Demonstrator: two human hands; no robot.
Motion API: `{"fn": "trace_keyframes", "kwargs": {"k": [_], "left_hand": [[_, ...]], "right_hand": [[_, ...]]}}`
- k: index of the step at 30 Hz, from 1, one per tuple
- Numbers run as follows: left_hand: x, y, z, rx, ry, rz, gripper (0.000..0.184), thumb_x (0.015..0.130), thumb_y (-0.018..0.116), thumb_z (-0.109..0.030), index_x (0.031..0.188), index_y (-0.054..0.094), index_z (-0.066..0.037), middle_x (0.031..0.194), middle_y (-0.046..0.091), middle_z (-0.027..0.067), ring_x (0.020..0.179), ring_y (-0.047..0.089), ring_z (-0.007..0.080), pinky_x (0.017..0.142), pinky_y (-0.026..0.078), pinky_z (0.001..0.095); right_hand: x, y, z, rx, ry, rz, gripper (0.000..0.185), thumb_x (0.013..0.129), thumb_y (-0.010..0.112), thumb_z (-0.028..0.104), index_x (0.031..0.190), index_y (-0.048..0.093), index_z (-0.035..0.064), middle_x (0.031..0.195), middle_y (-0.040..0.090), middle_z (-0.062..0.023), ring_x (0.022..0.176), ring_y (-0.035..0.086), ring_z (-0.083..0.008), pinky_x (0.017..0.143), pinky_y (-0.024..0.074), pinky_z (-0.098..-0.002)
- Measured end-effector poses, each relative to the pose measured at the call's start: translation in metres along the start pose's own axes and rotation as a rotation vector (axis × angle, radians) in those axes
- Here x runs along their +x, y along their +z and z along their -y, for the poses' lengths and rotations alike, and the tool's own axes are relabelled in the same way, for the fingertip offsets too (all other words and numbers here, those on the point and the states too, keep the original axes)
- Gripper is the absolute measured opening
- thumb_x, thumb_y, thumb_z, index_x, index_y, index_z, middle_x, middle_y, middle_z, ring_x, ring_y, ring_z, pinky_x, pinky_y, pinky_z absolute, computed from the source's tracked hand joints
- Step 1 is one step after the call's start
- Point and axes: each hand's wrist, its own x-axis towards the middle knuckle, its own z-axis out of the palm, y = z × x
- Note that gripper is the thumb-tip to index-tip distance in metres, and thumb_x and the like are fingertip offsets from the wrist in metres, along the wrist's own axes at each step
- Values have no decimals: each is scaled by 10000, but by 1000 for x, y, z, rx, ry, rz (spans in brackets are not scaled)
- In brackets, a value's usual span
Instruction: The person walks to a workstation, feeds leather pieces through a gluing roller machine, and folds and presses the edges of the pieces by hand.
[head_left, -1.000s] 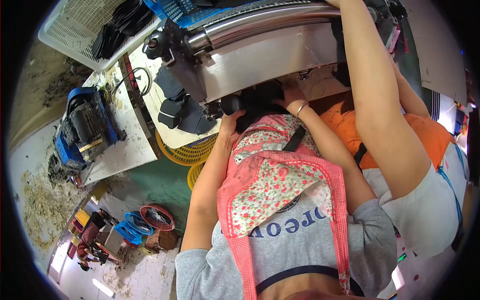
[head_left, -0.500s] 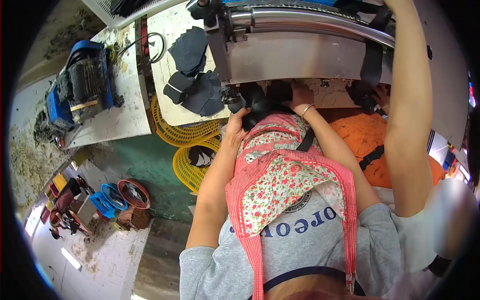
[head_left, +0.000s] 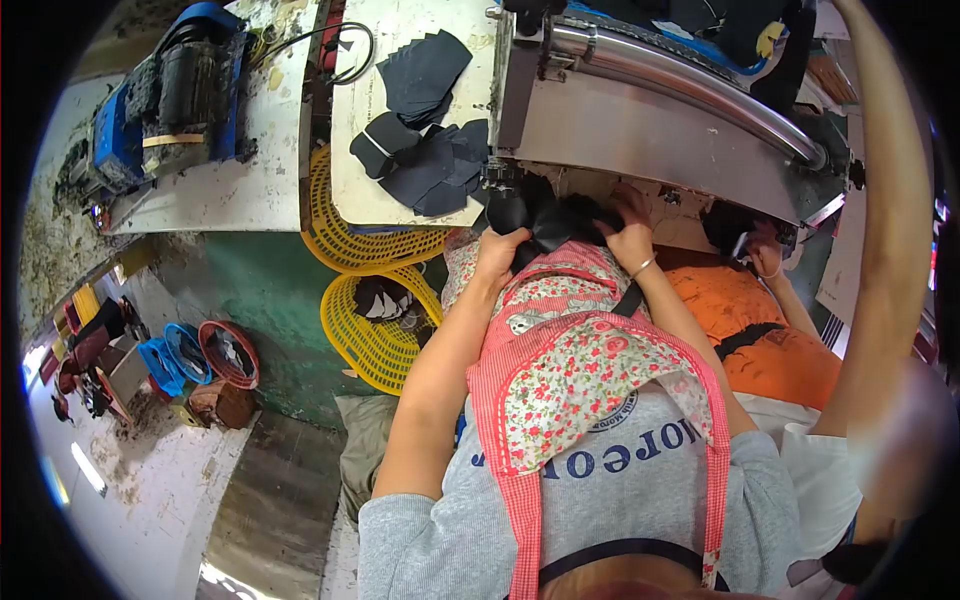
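My left hand [head_left: 497, 252] is closed on the near left side of a bunch of soft black sheet pieces [head_left: 548, 232] at the machine's front edge, thumb on top. On the bunch's right side is my right hand [head_left: 630, 225], with its thumb against the black material and its fingers bent beneath the machine's lip. Some fingertips are in shadow, and the far part of the bunch is hidden. The machine [head_left: 640, 130] has a long metal roller [head_left: 690, 85] across its top. Flat dark pieces [head_left: 425, 75] and a banded bundle [head_left: 383, 145] lie on the white board left of it.
To the right sits a co-worker in an orange apron [head_left: 765, 350], one hand [head_left: 765, 250] by dark pieces, one arm raised. Yellow baskets [head_left: 375, 345] stand below the board. A blue motor [head_left: 180, 90] rests on the left bench. Small tubs [head_left: 228, 355] are farther down left.
The camera view has shifted, so more of the machine's right end shows. My right hand has drawn back slightly from under the machine; the black bunch lies nearer me. My left hand keeps its hold.
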Motion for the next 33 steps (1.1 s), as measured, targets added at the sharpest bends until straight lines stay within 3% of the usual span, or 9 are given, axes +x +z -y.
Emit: {"fn": "trace_keyframes", "kwargs": {"k": [5, 10, 17, 21, 25, 26, 29, 30, 33], "left_hand": [[10, 0, 0, 58, -35, -95, 215, 695, 626, 67, 904, 588, 38, 824, 626, 84, 637, 610, 184, 608, 512, 300], [14, 2, -14, 1151, 517, -386, 484, 688, 754, -165, 1023, 490, 64, 876, 602, 283, 832, 594, 425, 737, 478, 436], [-4, 0, -38, 1519, 535, -381, 588, 714, 745, -221, 1090, 391, 62, 826, 592, 283, 794, 589, 437, 694, 471, 464], [-15, -7, -52, 1310, 542, -383, 380, 736, 721, -147, 994, 507, 31, 731, 604, 185, 668, 596, 345, 614, 465, 379], [4, -22, -55, 1270, 627, -23, 382, 767, 719, -154, 1041, 547, 49, 730, 607, 115, 663, 570, 140, 612, 462, 278], [35, -36, -50, 1436, 361, 68, 596, 734, 744, -201, 1213, 473, 25, 868, 624, 159, 792, 607, 220, 711, 479, 312], [44, -11, -43, 2029, 1025, -110, 801, 673, 769, -249, 1300, 355, 31, 949, 605, 194, 884, 599, 320, 766, 475, 383], [43, -6, -45, 2055, 961, -138, 938, 627, 775, -280, 1356, 258, 6, 1026, 582, 206, 933, 565, 393, 788, 462, 434], [1, 33, -77, 2004, 823, 49, 805, 665, 751, -220, 1324, 340, -9, 1066, 569, 193, 930, 562, 357, 819, 451, 395]], "right_hand": [[-3, -4, -9, -154, 201, 17, 340, 640, 747, 98, 924, 593, -8, 1072, 559, -202, 960, 557, -375, 813, 466, -384], [5, -18, 6, 9, 222, 9, 385, 685, 728, 130, 1014, 577, -1, 887, 628, -220, 840, 608, -385, 735, 489, -400], [8, -40, 20, 74, 279, -55, 395, 726, 718, 186, 1010, 571, -45, 870, 633, -236, 834, 631, -357, 725, 496, -381], [2, -61, 27, 154, 433, 50, 348, 721, 708, 166, 970, 593, -49, 851, 640, -222, 800, 626, -368, 720, 490, -392], [-15, -73, 25, 270, 363, 7, 364, 724, 708, 169, 990, 599, -55, 851, 646, -208, 787, 640, -309, 726, 490, -356], [-18, -80, 28, 291, 336, 2, 373, 724, 711, 168, 1002, 599, -54, 861, 649, -201, 791, 646, -282, 730, 490, -343], [-5, -127, 77, 551, 453, 164, 392, 729, 713, 118, 1055, 582, -57, 926, 658, -151, 836, 632, -184, 761, 486, -300], [-1, -139, 91, 758, 445, 138, 403, 726, 719, 61, 1083, 570, -56, 985, 646, -109, 882, 598, -135, 794, 480, -277], [8, -165, 116, 888, 438, 118, 391, 733, 717, 21, 1088, 568, -46, 962, 642, -50, 861, 580, -97, 796, 474, -253]]}}
